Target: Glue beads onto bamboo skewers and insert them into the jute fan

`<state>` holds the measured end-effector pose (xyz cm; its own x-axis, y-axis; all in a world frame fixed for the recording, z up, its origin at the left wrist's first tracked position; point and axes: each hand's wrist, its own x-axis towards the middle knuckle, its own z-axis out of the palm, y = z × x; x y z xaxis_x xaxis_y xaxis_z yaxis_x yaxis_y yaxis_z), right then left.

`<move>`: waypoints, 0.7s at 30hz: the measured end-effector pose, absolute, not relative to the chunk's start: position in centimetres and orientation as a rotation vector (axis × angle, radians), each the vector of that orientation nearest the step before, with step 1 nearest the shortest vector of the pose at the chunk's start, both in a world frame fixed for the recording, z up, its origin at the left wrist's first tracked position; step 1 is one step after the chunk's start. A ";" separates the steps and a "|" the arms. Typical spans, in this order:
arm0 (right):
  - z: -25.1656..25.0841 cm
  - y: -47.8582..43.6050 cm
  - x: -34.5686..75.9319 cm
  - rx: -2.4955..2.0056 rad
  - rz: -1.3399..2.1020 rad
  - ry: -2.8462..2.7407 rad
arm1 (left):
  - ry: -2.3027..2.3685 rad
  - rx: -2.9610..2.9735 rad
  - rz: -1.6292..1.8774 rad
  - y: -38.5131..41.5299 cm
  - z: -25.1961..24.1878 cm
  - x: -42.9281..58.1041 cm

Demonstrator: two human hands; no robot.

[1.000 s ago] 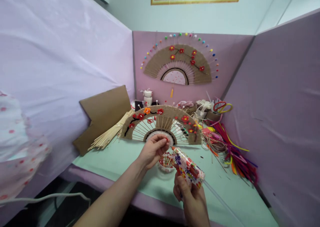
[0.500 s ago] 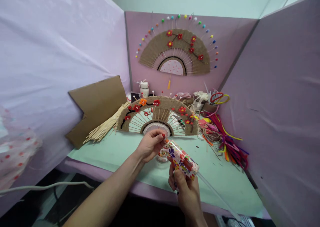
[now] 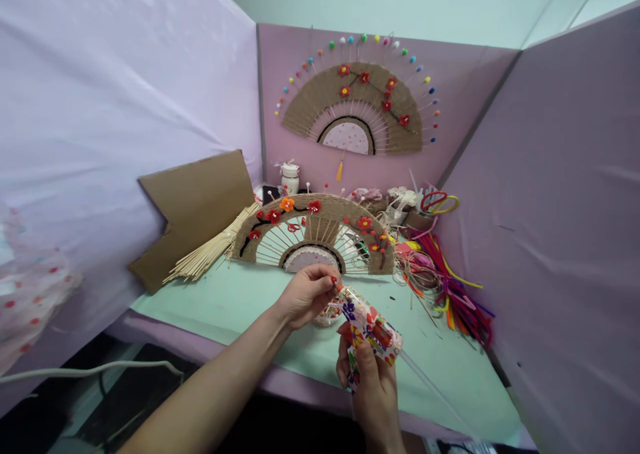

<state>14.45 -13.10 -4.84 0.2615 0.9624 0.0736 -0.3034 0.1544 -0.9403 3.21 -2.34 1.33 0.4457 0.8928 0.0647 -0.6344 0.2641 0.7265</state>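
Glue gun (image 3: 371, 322) now nearer the red bead (image 3: 333, 279) pinched between left fingers (image 3: 323, 285), right fingers (image 3: 343, 362) clasped round the gun

Left hand (image 3: 305, 297) and right hand (image 3: 370, 374): two
Glue gun (image 3: 371, 327): one
Held red bead (image 3: 333, 279): one
Bead bowl (image 3: 326, 321): one
Fans, hanging (image 3: 320, 94) and standing (image 3: 335, 206): two
Large red flowers (image 3: 365, 78), hanging fan: six
Orange flower (image 3: 287, 204): one
Tassel (image 3: 340, 171): one

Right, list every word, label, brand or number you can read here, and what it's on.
No readable text.
Glue gun in the right hand: purple marks, too blurred to tell lettering from pattern.
White jar: too small to make out any lettering.
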 end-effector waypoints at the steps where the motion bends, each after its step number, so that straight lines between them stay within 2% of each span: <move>1: -4.9 -13.1 14.4 -0.998 1.078 -0.833 | 0.392 0.759 1.069 -2.3 1.3 3.2; 21: -5.1 -13.0 14.2 -1.077 1.001 -0.807 | 0.364 0.672 1.071 -2.3 0.6 3.6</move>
